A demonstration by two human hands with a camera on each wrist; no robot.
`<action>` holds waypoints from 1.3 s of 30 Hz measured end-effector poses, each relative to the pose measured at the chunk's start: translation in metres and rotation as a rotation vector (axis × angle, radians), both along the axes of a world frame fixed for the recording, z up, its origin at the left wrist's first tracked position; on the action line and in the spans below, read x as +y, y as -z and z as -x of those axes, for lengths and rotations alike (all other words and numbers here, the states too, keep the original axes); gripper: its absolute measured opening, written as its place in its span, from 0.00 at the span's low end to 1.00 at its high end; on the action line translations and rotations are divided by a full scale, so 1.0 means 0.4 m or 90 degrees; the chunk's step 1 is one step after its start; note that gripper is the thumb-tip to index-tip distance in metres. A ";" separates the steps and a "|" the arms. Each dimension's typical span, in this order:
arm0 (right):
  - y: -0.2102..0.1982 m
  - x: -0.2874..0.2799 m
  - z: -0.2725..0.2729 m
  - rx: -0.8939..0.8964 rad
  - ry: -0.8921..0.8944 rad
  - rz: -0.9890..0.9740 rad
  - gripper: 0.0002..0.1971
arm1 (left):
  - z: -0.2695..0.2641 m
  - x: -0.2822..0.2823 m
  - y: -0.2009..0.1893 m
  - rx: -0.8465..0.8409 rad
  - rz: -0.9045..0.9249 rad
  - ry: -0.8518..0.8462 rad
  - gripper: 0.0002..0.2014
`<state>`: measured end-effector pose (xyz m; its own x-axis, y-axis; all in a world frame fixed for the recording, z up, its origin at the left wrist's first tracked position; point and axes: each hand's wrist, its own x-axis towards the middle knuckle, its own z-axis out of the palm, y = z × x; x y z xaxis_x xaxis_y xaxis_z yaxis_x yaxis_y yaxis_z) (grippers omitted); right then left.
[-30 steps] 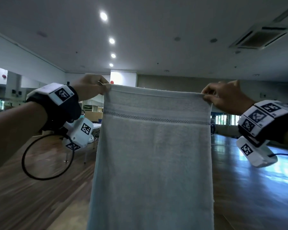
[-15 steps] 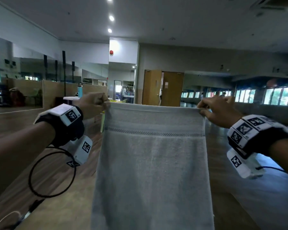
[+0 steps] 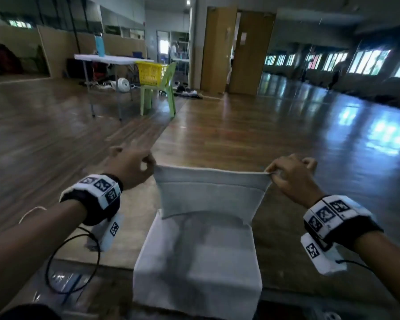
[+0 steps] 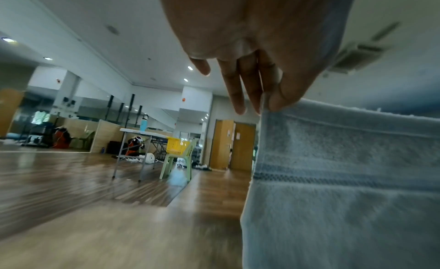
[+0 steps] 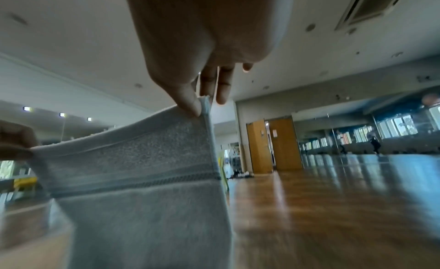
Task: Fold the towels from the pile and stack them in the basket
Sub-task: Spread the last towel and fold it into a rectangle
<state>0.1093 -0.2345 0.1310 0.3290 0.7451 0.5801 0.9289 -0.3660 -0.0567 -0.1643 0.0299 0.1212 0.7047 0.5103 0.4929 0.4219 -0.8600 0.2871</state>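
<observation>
The left hand [image 3: 131, 167] pinches the towel's [image 3: 208, 204] left top corner between thumb and forefinger, the other fingers [image 4: 235, 96] hanging straight and loose. The right hand [image 3: 291, 179] pinches the right top corner the same way, thumb pressed on the hem, its spare fingers [image 5: 222, 88] extended. The towel is pale grey with a woven band [image 4: 333, 179] below the hem; its top edge is stretched taut between the hands, and the lower part lies over a surface in front of the person. Both wrists carry bands [image 3: 97, 190] printed with black-and-white square markers; no writing is legible. Ahead, wooden floor [image 3: 263, 135] lies open. Well apart, at far left, a yellow basket [image 3: 151, 73] sits on a green chair [image 3: 164, 88] beside a white table [image 3: 109, 60].
</observation>
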 end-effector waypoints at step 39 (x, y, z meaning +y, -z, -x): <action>0.391 -0.059 -0.024 0.110 0.065 0.099 0.07 | -0.001 -0.068 0.335 0.176 0.055 -0.036 0.04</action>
<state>0.1190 -0.2582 -0.0256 0.4913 0.7792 0.3892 0.8682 -0.4737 -0.1477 -0.1641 0.0028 -0.0129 0.7753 0.5846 0.2391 0.5414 -0.8101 0.2252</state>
